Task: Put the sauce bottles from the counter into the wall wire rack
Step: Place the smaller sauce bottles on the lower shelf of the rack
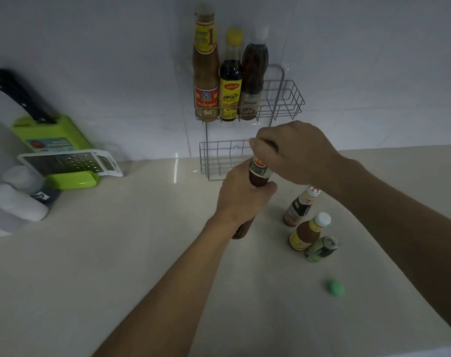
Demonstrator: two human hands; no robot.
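Observation:
My left hand (241,195) grips the body of a dark red sauce bottle (258,173), held upright above the counter in front of the rack's lower basket (214,161). Closed over the bottle's top is my right hand (294,150), which hides the cap. The wall wire rack's upper basket (283,99) holds three bottles at its left: a tall brown one (205,70), a dark yellow-capped one (230,83) and a white-capped one (252,78). On the counter to the right stand a dark red-capped bottle (300,206), a white-capped brown bottle (308,233) and a small green can (322,247).
A green knife block (51,135) with black handles, a grater (72,161) and white shakers (18,199) sit at the left against the wall. A small green lump (335,287) lies on the beige counter (116,253) near the right.

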